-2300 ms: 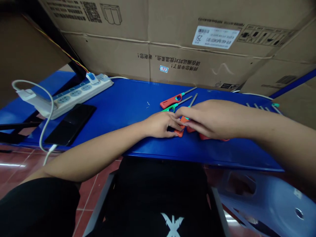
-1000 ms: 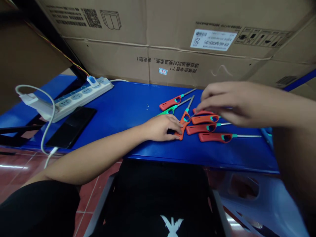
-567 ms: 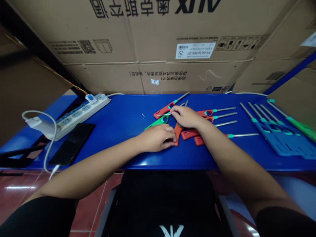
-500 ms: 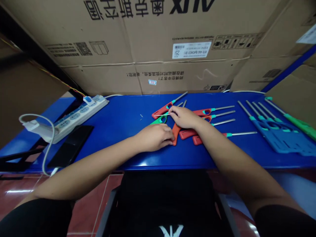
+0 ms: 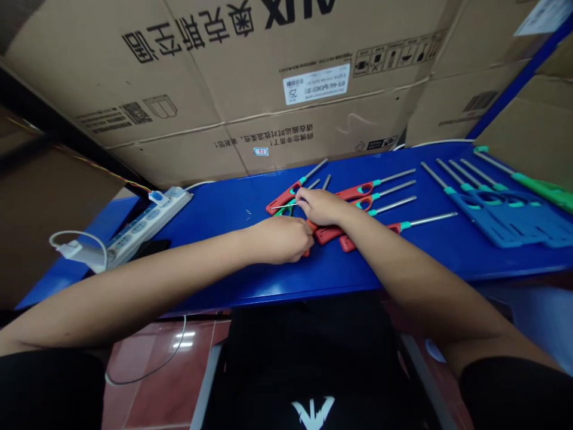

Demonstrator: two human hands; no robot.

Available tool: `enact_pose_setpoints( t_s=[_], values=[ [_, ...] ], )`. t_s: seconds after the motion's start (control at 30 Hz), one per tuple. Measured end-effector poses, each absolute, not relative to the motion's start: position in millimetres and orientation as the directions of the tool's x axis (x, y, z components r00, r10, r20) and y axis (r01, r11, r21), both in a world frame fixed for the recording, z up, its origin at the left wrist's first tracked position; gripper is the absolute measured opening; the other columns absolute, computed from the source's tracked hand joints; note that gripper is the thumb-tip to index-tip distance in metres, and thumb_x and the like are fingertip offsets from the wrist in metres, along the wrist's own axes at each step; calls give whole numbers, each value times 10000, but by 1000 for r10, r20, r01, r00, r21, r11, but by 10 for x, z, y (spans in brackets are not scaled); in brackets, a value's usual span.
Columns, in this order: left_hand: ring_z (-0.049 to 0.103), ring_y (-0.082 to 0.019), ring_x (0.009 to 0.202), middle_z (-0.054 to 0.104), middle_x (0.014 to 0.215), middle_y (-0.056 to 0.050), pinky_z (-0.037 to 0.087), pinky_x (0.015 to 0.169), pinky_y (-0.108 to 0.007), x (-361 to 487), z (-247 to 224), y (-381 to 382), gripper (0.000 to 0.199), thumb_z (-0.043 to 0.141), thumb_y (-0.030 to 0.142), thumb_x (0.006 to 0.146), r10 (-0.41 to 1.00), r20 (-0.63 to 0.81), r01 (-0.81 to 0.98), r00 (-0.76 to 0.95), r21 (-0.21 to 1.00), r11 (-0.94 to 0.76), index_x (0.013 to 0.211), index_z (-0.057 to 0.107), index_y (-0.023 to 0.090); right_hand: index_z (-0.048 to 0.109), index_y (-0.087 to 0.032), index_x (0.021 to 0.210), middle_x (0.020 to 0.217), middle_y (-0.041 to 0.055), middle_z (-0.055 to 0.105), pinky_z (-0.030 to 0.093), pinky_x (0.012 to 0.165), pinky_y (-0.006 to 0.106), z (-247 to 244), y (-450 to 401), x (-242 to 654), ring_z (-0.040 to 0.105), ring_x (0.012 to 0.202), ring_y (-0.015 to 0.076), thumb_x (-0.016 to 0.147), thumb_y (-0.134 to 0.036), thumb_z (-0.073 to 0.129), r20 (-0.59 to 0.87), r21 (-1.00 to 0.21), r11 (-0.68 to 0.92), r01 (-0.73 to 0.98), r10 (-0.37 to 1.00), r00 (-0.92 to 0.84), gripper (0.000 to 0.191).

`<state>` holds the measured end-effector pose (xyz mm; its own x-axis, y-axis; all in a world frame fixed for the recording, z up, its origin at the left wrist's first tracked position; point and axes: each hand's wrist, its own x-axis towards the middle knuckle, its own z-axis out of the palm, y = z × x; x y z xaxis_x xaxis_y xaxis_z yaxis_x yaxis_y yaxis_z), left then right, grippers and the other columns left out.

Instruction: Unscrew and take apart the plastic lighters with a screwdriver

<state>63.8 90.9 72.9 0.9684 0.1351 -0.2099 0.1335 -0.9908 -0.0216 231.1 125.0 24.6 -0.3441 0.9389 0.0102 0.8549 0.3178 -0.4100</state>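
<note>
Near the tabletop's front edge, the left hand's curled fingers seem clamped on an orange lighter; the right hand's pinch a thin rod. This lighter looks unfinished; whether red lighters beside it or blue lighters towards the right edge are done, I cannot tell.

The table is smooth and glossy; near its middle, the red and orange lighters look like smooth plastic with bright metal barrels, and the thin rod like shiny metal; along the back edge, matt cardboard bears a paper label; below the front edge, black cloth looks matt, the floor tiles glossy.
</note>
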Motion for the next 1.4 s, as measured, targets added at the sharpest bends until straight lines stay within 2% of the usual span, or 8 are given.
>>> enact_pose_setpoints(
  t_s=[0.2, 0.4, 0.73, 1.03, 1.1, 1.2, 1.3, 1.4],
  values=[
    [595, -145, 617, 702, 698, -10, 395, 561, -251, 689, 736, 999, 77, 644, 187, 737, 353, -326, 417, 877, 154, -896, 725, 720, 185, 594, -219, 1060, 992, 83, 704, 321, 642, 301, 188, 1274, 2329, 572, 802, 205, 983, -298, 420, 26, -422, 318, 849, 940, -339, 206],
    [547, -119, 531, 665, 614, 21, 342, 506, -244, 742, 784, 968, 125, 650, 287, 716, 557, -445, 683, 701, 195, -704, 708, 732, 195, 583, -214, 1096, 1027, 96, 711, 321, 639, 305, 168, 1274, 2308, 588, 826, 214, 987, -293, 410, 26, -419, 330, 846, 936, -352, 220],
    [454, -89, 523, 579, 584, 47, 321, 492, -214, 650, 700, 1085, 177, 626, 331, 664, 577, -619, 846, 533, 397, -356, 718, 700, 179, 557, -212, 1125, 998, 101, 710, 309, 610, 309, 127, 1248, 2248, 604, 792, 215, 982, -294, 432, 28, -373, 329, 867, 939, -344, 206],
    [568, -89, 600, 672, 688, 14, 418, 558, -184, 459, 624, 1113, 207, 545, 308, 735, 490, -573, 746, 658, 585, -318, 769, 682, 156, 551, -213, 1156, 1036, 134, 699, 355, 652, 331, 106, 1232, 2213, 622, 915, 267, 977, -272, 443, 44, -332, 348, 877, 934, -354, 218],
    [585, -93, 602, 676, 689, 14, 433, 565, -187, 423, 632, 1092, 199, 538, 300, 763, 502, -523, 717, 689, 589, -372, 777, 679, 160, 556, -211, 1154, 1060, 139, 694, 369, 675, 335, 97, 1232, 2215, 626, 945, 273, 966, -257, 467, 52, -324, 359, 876, 931, -362, 213],
    [604, -103, 619, 705, 756, -4, 461, 605, -212, 389, 681, 1018, 169, 594, 261, 783, 508, -319, 598, 800, 493, -632, 849, 716, 164, 560, -209, 1160, 1083, 141, 692, 382, 694, 336, 88, 1232, 2215, 630, 963, 274, 958, -240, 478, 58, -313, 365, 877, 929, -365, 220],
    [656, -151, 746, 733, 880, -56, 508, 713, -267, 376, 720, 926, 156, 608, 187, 822, 332, -133, 357, 934, 325, -876, 907, 737, 168, 564, -205, 1167, 1082, 140, 696, 389, 702, 336, 90, 1230, 2210, 631, 965, 276, 947, -235, 492, 56, -306, 361, 881, 931, -362, 233],
    [677, -182, 837, 733, 904, -67, 521, 755, -283, 383, 718, 862, 168, 593, 138, 855, 233, -108, 253, 966, 226, -941, 933, 738, 173, 569, -211, 1165, 1053, 133, 700, 388, 695, 331, 102, 1223, 2204, 635, 931, 270, 941, -240, 505, 47, -302, 349, 887, 935, -352, 234]
  ],
)
